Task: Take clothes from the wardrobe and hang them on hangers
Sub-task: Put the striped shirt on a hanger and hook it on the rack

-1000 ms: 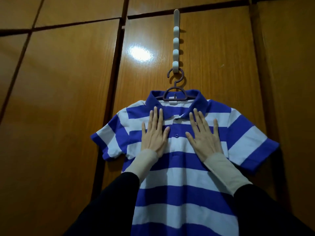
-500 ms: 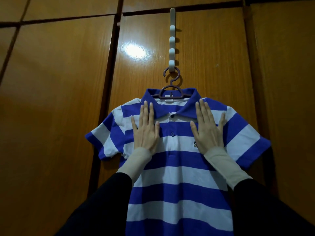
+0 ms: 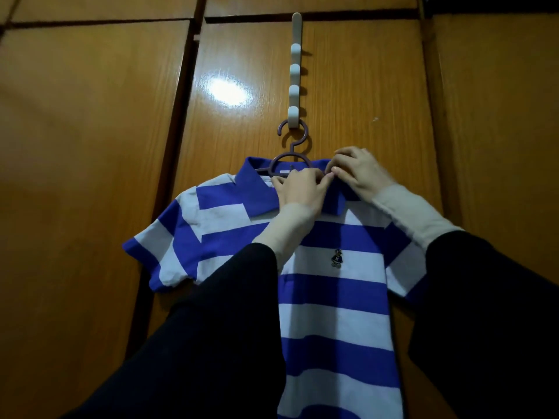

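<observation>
- One glossy brown wooden wardrobe front fills the view; several door panels show, divided by dark seams. It serves as the flat backing that the hanging garment lies against.
- One short-sleeved polo shirt in broad blue and white stripes hangs flat against the middle door panel, front facing out, both sleeves spread to either side. A single small embroidered figure sits on its chest. By the look of it, the shirt is already on its hanger, so the hanging step seems nearly done and only tidying remains.
- Two arms in black sleeves over pale beige cuffs reach up to the neckline, probably to square the garment so it hangs evenly.
- One right hand rests at the right side of the blue collar, its fingers curled and pinching the collar's edge, likely to straighten the fold.
- One left hand meets it at the middle of the neck, fingers bent onto the collar fabric just under the hanger; the fingertips of the two hands touch.
- One white plastic over-door hook strip runs down from the door's top edge, with four rounded pegs; only the lowest is used.
- One slim purple plastic hanger hooks on that lowest peg, shoulders tucked inside the collar.
</observation>
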The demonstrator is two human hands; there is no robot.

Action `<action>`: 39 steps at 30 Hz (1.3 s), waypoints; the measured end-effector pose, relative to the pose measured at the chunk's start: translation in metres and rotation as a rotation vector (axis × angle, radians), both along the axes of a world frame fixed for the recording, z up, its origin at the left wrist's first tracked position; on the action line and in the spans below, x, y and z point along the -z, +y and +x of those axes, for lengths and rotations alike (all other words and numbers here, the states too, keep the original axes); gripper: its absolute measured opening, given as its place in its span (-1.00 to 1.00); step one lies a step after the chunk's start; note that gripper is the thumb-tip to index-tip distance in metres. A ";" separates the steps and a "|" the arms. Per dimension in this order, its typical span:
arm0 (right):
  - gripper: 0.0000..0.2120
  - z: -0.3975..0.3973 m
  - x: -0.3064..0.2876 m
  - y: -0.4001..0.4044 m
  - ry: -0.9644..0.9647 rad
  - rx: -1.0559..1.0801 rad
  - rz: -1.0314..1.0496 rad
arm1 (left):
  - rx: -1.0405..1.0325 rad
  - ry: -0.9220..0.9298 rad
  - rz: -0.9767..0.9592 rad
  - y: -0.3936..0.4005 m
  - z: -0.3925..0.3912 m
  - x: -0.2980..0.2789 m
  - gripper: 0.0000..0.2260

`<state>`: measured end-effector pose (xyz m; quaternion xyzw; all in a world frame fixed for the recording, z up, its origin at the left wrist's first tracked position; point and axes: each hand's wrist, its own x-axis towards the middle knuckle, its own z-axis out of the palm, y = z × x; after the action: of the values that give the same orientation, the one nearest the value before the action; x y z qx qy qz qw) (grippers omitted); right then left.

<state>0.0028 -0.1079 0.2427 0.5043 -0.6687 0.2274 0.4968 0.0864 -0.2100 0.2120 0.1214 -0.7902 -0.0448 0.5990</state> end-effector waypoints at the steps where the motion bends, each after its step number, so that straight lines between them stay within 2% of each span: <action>1: -0.73 0.000 -0.001 0.003 0.025 0.035 0.032 | -0.016 0.023 -0.008 0.001 -0.001 0.001 -0.68; 5: -0.69 0.002 -0.002 0.007 0.149 0.226 0.074 | 0.004 0.062 -0.081 -0.008 -0.001 0.009 -0.78; 8: -0.70 0.001 0.001 0.005 0.198 0.283 0.035 | 0.033 0.039 -0.095 -0.017 0.007 0.014 -0.82; 11: -0.73 0.001 0.006 -0.002 0.185 0.263 -0.040 | 0.090 0.024 -0.115 -0.026 0.017 0.019 -0.81; 14: -0.76 0.011 0.016 -0.015 0.163 0.111 -0.186 | 0.123 0.168 -0.071 -0.040 0.032 0.019 -0.76; 16: -0.76 0.024 0.025 -0.029 0.171 0.035 -0.212 | 0.011 0.254 -0.051 -0.055 0.045 0.015 -0.71; 18: -0.74 0.036 0.034 -0.046 0.148 0.017 -0.166 | -0.126 0.242 -0.071 -0.070 0.058 0.008 -0.72; 24: -0.74 0.060 0.050 -0.084 0.045 0.084 -0.156 | -0.391 -0.020 -0.161 -0.088 0.079 -0.004 -0.78; 29: -0.76 0.057 0.057 -0.086 -0.016 0.194 -0.137 | -0.535 -0.097 -0.259 -0.092 0.078 -0.005 -0.73; 34: -0.76 0.052 0.074 -0.082 -0.032 0.161 -0.173 | -0.477 -0.054 -0.245 -0.087 0.069 0.009 -0.68; 39: -0.59 0.032 0.112 -0.068 -0.022 0.036 -0.211 | -0.270 0.039 -0.146 -0.093 0.068 0.055 -0.53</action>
<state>0.0347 -0.1763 0.1303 0.4346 -0.6556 0.2930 0.5436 0.1545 -0.3031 0.1574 0.1819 -0.7560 0.0914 0.6222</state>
